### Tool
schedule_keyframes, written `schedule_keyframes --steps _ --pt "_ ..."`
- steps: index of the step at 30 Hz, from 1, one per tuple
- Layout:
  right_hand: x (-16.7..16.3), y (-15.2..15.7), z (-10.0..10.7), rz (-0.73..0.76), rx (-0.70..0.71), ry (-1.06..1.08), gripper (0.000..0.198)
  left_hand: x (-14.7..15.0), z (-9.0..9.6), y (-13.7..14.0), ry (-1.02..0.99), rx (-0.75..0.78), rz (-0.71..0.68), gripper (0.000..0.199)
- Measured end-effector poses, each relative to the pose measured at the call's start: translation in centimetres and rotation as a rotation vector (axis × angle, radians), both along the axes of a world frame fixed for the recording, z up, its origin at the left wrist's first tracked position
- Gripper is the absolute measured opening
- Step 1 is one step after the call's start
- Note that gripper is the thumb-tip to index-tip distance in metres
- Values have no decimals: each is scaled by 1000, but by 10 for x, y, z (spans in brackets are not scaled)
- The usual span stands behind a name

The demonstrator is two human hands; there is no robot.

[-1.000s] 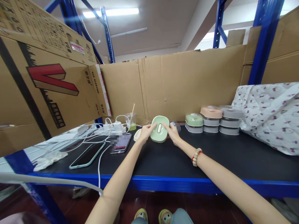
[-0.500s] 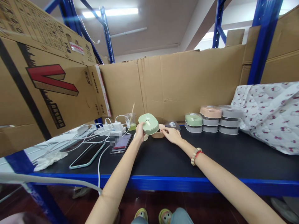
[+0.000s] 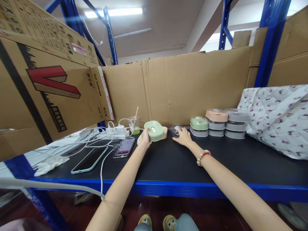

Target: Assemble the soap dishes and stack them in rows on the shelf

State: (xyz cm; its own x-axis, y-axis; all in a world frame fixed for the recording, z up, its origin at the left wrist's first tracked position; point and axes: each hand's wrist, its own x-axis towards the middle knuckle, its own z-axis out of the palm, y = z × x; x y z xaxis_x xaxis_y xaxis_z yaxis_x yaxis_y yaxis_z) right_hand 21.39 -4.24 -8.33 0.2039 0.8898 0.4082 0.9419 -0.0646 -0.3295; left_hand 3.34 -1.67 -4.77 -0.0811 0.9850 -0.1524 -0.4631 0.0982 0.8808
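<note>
My left hand is closed round the left edge of a pale green rounded-square container with a slot-shaped mark on its top. Behind it, a peach-coloured piece shows mostly hidden at its right side. A small white piece lies beside my left fingers, partly covered. My right hand has its thumb and fingers round a clear plastic lid with a round white sticker, which rests on the black tabletop near the cardboard wall.
Stacked containers, grey, green and peach with clear lids, stand to the right beside a patterned white bag. On the left lie two phones, a power strip with cables and a plastic cup. A cardboard wall closes the back.
My right hand has moved from the peach piece rightward onto the clear lid. My left hand has lowered the green container slightly, moving it a little to the right over the peach piece.
</note>
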Motion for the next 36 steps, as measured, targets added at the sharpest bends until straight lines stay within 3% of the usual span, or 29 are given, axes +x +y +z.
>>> schedule_keyframes --steps 6,10,15,18,22,24,29,32,36 --pt "-3 -5 7 -103 -34 82 61 0 1 -6 15 -31 -13 9" --pt "-1 -9 11 -138 -99 110 51 3 5 -14 1 -34 -38 9" --pt "-3 -12 15 -161 -47 104 47 4 9 -21 -18 -10 -73 11" --pt "-8 -15 19 -168 126 140 45 5 9 -20 -19 12 -94 12" --pt "-19 -16 23 -41 476 209 45 9 6 -17 -18 60 -145 8" --pt "-26 -17 21 74 555 236 44 11 5 -17 -29 111 -189 9" --pt "-43 -20 17 273 477 256 43 13 5 -19 -70 167 -303 25" --pt "-46 -21 17 303 442 276 45 12 6 -19 -71 177 -330 35" --pt "-46 -20 17 303 442 296 45 12 5 -18 -58 193 -296 32"
